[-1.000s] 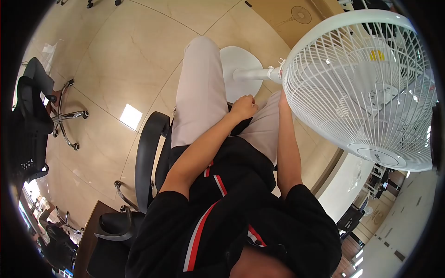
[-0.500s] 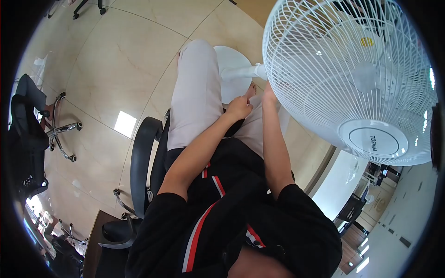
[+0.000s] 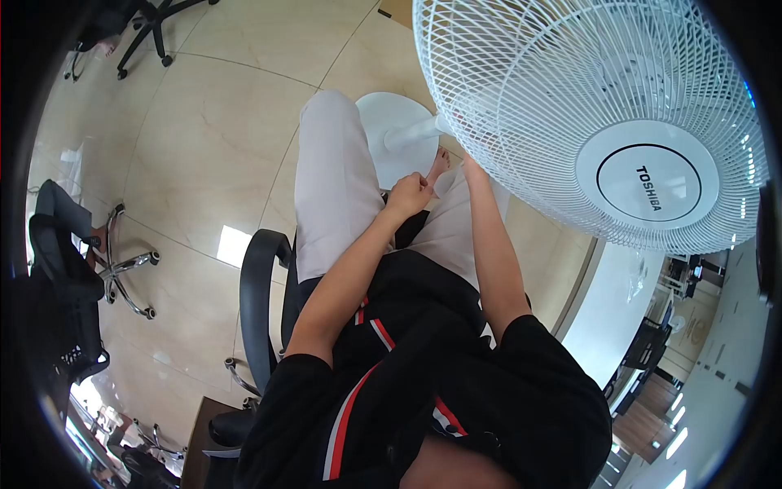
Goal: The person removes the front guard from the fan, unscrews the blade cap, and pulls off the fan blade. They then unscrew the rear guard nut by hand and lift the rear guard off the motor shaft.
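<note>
My left hand (image 3: 410, 195) rests over my lap between my thighs, its fingers curled closed. Whatever it may hold is hidden. My right arm reaches forward over my other thigh. Only part of my right hand (image 3: 472, 169) shows at the lower edge of a white TOSHIBA fan (image 3: 649, 177); the fan's guard hides its fingers. A white pole (image 3: 415, 133) joins the fan's round base (image 3: 381, 114) to its head. The base lies on the floor beyond my knee, with a bare foot (image 3: 441, 165) beside it. Light trousers (image 3: 334, 187) cover my legs.
I sit in a black chair with an armrest (image 3: 259, 285) at my left. Another wheeled chair (image 3: 69, 261) stands farther left, and a chair base (image 3: 152, 24) shows at the top. A white desk (image 3: 612, 314) is on the right. The floor (image 3: 220, 122) is tiled.
The view has shifted, and the fan head now shows its front badge more squarely and sits farther left. Both hands stay in about the same places relative to my lap.
</note>
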The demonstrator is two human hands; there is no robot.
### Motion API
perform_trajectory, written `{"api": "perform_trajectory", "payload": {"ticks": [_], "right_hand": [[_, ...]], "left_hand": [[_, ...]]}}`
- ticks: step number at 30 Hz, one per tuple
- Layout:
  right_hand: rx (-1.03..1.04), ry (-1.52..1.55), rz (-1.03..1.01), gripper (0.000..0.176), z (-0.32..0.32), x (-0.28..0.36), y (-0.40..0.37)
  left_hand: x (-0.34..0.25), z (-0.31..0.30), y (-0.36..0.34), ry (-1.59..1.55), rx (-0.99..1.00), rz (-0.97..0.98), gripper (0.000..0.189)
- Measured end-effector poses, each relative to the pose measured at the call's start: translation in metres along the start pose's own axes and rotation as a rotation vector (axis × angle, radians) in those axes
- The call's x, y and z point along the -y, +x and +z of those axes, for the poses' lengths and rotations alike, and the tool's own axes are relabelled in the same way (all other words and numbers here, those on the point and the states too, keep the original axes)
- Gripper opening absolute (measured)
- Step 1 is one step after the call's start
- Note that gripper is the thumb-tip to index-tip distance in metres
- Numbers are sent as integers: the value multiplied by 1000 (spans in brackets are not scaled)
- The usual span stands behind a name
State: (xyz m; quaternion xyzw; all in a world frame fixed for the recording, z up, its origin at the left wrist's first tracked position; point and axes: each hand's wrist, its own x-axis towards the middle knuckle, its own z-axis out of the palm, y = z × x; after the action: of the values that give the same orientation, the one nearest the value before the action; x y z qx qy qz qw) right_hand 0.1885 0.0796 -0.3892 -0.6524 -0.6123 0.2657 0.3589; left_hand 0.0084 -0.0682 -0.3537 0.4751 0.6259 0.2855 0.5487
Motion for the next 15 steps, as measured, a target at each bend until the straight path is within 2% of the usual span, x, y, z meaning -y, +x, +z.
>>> {"api": "perform_trajectory", "payload": {"ticks": [3,9,11,13,14,15], "right_hand": [[63,296,40,58,-15,27,-13],[133,1062,29,44,-24,-42,-1],[47,1399,707,40,-51,-37,22],[197,1426,184,40,-31,-67,5],[135,1333,258,40,-31,-61,3],[96,1209,217,41,-31,-56,-2]], "left_hand": [[3,-1,-2,-16,-9,9,33],[-2,-7,-5,-43,-55,4,33],[1,-5,-3,-36,-79,41,34],[3,-2,0,-91,-91,35,33],[5,-1,0,-117,-99,31,32],[6,-1,1,-133,-97,34,31]]}}
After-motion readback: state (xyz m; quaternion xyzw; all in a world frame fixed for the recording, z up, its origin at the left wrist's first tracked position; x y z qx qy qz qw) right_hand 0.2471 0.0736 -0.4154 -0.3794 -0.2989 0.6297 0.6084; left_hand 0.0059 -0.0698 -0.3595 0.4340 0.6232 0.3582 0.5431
